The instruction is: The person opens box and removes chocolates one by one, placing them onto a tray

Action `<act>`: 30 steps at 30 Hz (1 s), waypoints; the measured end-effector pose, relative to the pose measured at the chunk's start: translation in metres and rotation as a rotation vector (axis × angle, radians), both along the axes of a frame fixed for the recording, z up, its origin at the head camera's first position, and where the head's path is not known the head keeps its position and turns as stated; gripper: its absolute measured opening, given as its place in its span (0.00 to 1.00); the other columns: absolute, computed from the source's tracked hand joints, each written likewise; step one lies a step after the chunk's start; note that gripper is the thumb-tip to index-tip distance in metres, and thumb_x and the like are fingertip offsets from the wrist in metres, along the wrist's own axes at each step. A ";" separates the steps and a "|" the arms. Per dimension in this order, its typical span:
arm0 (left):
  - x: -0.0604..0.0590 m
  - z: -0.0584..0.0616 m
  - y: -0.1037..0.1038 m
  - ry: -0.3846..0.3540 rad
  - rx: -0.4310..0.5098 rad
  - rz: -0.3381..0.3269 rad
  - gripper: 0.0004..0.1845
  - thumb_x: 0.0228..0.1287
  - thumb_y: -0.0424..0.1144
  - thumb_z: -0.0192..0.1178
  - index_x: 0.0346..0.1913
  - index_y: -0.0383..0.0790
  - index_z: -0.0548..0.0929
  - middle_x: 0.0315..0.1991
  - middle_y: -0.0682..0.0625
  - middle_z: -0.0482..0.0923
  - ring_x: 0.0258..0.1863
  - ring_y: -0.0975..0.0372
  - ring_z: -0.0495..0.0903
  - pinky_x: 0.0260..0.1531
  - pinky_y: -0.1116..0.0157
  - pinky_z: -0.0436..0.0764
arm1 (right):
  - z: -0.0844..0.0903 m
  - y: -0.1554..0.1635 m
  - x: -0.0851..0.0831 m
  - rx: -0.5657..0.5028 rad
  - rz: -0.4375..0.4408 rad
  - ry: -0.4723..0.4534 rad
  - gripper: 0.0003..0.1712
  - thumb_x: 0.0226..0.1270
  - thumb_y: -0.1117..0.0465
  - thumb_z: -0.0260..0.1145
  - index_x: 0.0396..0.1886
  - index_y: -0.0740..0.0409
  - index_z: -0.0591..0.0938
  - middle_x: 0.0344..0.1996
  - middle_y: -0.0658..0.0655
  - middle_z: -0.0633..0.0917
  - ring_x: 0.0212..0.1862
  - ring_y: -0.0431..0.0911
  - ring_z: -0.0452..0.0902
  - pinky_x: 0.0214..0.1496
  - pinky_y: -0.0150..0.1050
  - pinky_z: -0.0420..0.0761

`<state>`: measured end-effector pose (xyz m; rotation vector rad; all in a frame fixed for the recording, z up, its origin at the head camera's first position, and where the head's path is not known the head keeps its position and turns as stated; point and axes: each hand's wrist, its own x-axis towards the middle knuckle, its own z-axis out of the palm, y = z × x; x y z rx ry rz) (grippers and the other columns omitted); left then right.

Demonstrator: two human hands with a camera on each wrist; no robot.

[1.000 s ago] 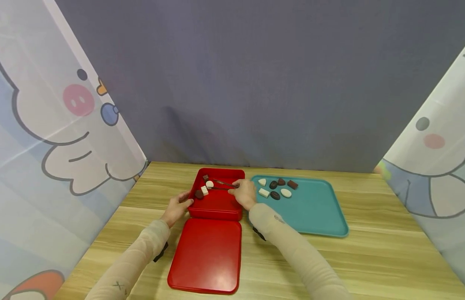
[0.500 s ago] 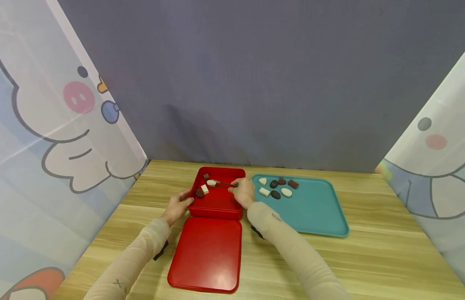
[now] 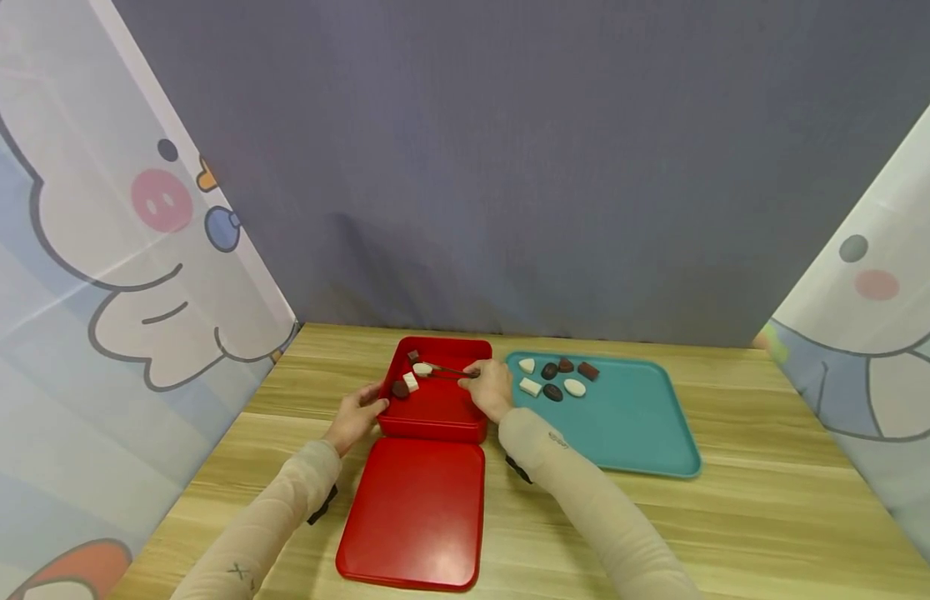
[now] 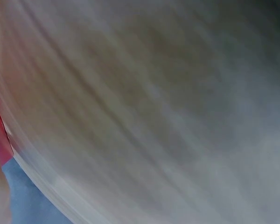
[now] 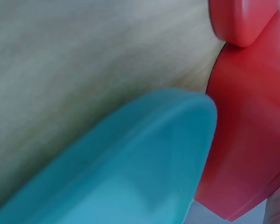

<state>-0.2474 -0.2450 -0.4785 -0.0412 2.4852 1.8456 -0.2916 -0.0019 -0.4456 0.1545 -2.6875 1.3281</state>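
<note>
Evidently, the fingers of the right hand (image 3: 491, 387) are pinching dark tongs (image 3: 452, 370), whose tips are lying at a white oval piece (image 3: 422, 369) inside the red box (image 3: 442, 410), left of the frame's centre; whether they are gripping it, I cannot tell. The left hand (image 3: 356, 417), fingers spread, is resting against the box's left wall. The person is probably setting the piece down, so the next move is likely calling for parting the tongs and lifting clear toward the teal tray (image 3: 633, 429), right of centre.
</note>
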 end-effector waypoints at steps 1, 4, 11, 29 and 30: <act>0.000 0.000 0.000 0.001 0.001 -0.002 0.27 0.68 0.35 0.49 0.68 0.34 0.60 0.64 0.34 0.63 0.59 0.48 0.69 0.44 0.68 0.77 | 0.000 0.000 0.001 -0.007 0.003 0.004 0.09 0.50 0.60 0.72 0.34 0.55 0.87 0.32 0.53 0.87 0.36 0.48 0.77 0.35 0.37 0.77; -0.001 0.000 0.000 -0.001 0.006 -0.005 0.27 0.68 0.36 0.49 0.68 0.35 0.60 0.64 0.34 0.63 0.59 0.48 0.69 0.44 0.67 0.77 | 0.001 0.002 0.002 -0.028 0.014 0.013 0.09 0.50 0.60 0.72 0.33 0.56 0.87 0.32 0.54 0.87 0.35 0.48 0.77 0.34 0.37 0.76; -0.004 -0.003 -0.002 -0.007 -0.011 -0.009 0.26 0.68 0.35 0.48 0.68 0.34 0.60 0.64 0.34 0.63 0.60 0.47 0.69 0.46 0.65 0.78 | -0.001 0.005 0.004 -0.070 0.037 0.025 0.09 0.50 0.60 0.73 0.32 0.57 0.87 0.31 0.54 0.87 0.33 0.48 0.77 0.32 0.36 0.76; -0.005 -0.003 -0.002 0.001 -0.023 -0.003 0.26 0.68 0.36 0.49 0.67 0.35 0.61 0.63 0.35 0.64 0.59 0.48 0.69 0.44 0.68 0.77 | 0.005 0.026 0.011 -0.129 0.123 -0.006 0.10 0.51 0.59 0.72 0.35 0.56 0.87 0.32 0.54 0.86 0.29 0.43 0.76 0.28 0.33 0.76; -0.005 -0.003 -0.002 0.002 -0.020 -0.005 0.26 0.68 0.36 0.49 0.68 0.35 0.61 0.64 0.35 0.64 0.59 0.48 0.69 0.44 0.68 0.77 | 0.006 0.028 0.012 -0.133 0.127 -0.010 0.10 0.51 0.59 0.72 0.35 0.55 0.87 0.32 0.54 0.86 0.29 0.43 0.77 0.28 0.33 0.76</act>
